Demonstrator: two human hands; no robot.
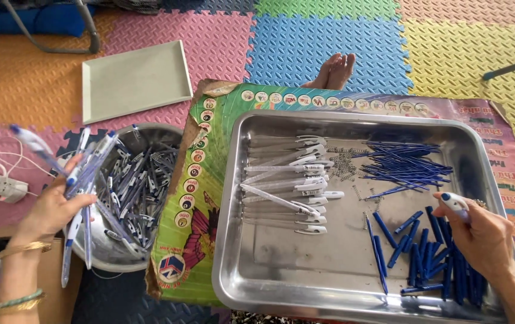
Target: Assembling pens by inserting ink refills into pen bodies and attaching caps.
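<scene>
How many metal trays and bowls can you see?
2. A big steel tray of pen parts sits in the middle, under the right hand. A round metal bowl of finished pens sits left of it, beside the left hand.

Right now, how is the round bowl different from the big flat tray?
The bowl is round and deep; the tray is rectangular and shallow. The bowl holds a jumbled heap of finished pens; the tray holds sorted parts: white barrels, blue refills and blue caps. The left hand holds pens at the bowl; the right hand works over the tray. Both are shiny metal.
</scene>
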